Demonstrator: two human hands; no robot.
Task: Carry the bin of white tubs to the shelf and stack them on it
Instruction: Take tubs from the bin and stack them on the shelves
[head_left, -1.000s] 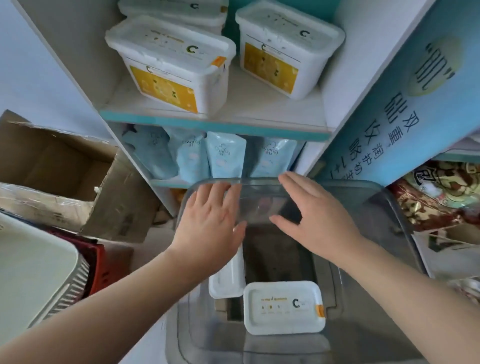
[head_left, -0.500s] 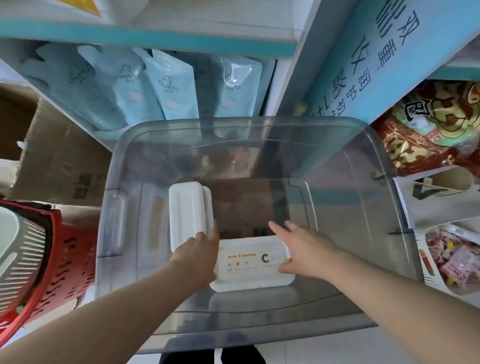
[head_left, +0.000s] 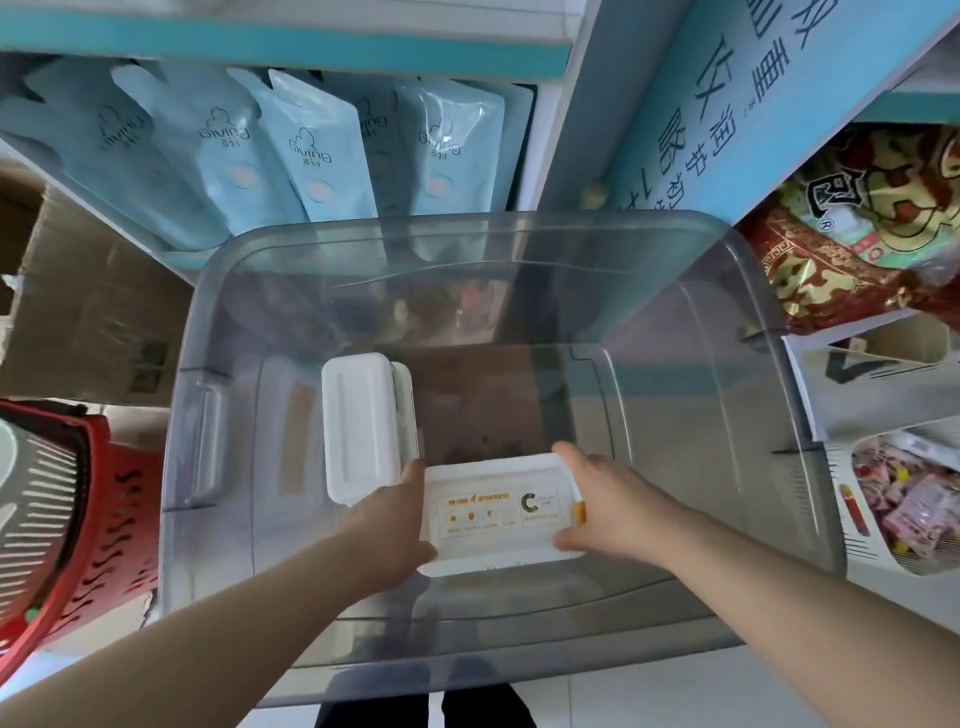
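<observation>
Green "C" and orange "4" on tub lid (head_left: 498, 512); "润护" on blue sign (head_left: 727, 104)

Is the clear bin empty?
No, the bin holds a labelled tub, gripped by left hand and right hand, plus a plain tub.

Pale blue foil pouches (head_left: 322, 150) printed with a cloud logo stand upright in a tight row at the top of the view. To their right, a sky-blue printed panel (head_left: 727, 104) bearing dark Chinese characters runs up at a slant. Below it lies a crinkled red-and-gold snack bag (head_left: 841, 249), and beneath that a white cardboard display carton (head_left: 852, 551) holds pink wrapped sweets (head_left: 898, 499). At left, a brown corrugated cardboard box (head_left: 88, 312) sits above a red slotted plastic basket (head_left: 119, 525), overlapped by a grey slatted plastic piece (head_left: 31, 509). White floor tiles (head_left: 675, 696) show along the bottom edge.
</observation>
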